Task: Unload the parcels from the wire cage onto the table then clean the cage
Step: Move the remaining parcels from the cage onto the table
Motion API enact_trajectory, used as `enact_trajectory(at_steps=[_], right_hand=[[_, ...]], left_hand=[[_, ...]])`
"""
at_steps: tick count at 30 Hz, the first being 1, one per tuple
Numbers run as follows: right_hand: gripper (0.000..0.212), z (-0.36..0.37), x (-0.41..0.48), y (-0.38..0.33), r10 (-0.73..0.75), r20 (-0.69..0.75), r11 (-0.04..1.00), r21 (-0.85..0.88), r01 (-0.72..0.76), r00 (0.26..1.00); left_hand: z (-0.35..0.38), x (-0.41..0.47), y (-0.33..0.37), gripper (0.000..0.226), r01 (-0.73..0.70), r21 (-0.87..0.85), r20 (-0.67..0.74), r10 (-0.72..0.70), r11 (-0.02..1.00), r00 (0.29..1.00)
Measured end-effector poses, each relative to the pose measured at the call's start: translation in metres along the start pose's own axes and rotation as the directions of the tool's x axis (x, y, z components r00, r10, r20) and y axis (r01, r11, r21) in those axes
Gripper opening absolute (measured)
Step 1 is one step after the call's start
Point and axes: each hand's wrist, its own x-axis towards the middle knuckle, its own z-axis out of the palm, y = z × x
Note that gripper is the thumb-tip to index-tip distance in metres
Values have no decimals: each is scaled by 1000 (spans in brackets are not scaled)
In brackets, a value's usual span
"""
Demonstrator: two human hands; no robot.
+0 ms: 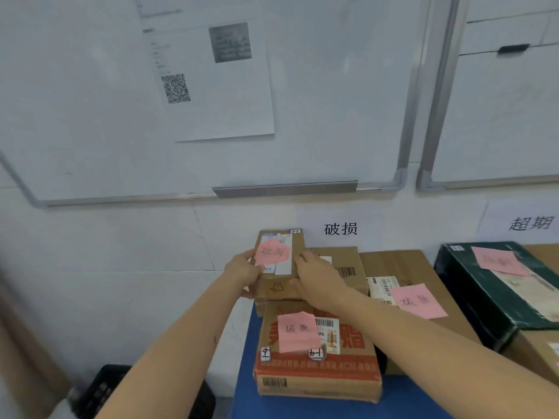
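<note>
Parcel [276,261], a small brown carton with a pink note stuck on its top, is held between both hands just below the middle of the view, over the far left corner of the blue table [332,409]. It is grasped on its nine o'clock side by the left hand [242,272], with the thumb laid on the top edge and the fingers curled under. The three o'clock side is clasped by the right hand [317,279], whose fingers are wrapped over the edge. Whether the parcel is resting on the cartons beneath it or is held just clear of them cannot be told. At six o'clock from it, a red-printed box [317,373] is seen lying flat, marked with a pink slip [298,331] and barcode labels. At three o'clock a barcoded carton [348,267] is found just beside the right hand, and beyond it a flat carton [402,264] bearing another pink sheet [419,300]. A dark green box [496,300] is placed at the far three o'clock edge. A wall sign [340,228] is fixed at one o'clock from the parcel, and a whiteboard [90,116] with a printed page [223,86] is hung at twelve o'clock. A black crate [102,391] is seen at seven o'clock, below table level.
</note>
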Motion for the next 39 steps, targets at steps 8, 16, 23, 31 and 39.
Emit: enact_trajectory(at_steps=[8,16,23,31,39], right_hand=[[69,-11,-1,-4,6,8,1000,-27,-6,1000],[82,-43,-40,25,-9,-25,992,-130,5,1000],[80,-85,-107,91,113,-21,984,-136,-115,993],[77,-147,-230,202,269,-87,929,-238,-282,959],[78,-232,-424,355,403,-192,869,-227,-440,895]], left_hand=[[0,-4,-1,62,-180,321,-10,193,930,981],[-3,-27,16,79,-339,715,131,359,612,924],[55,-77,61,84,-517,765,343,436,384,832],[172,-146,138,82,-572,764,427,432,298,795],[355,-276,234,76,-675,678,479,521,291,706]])
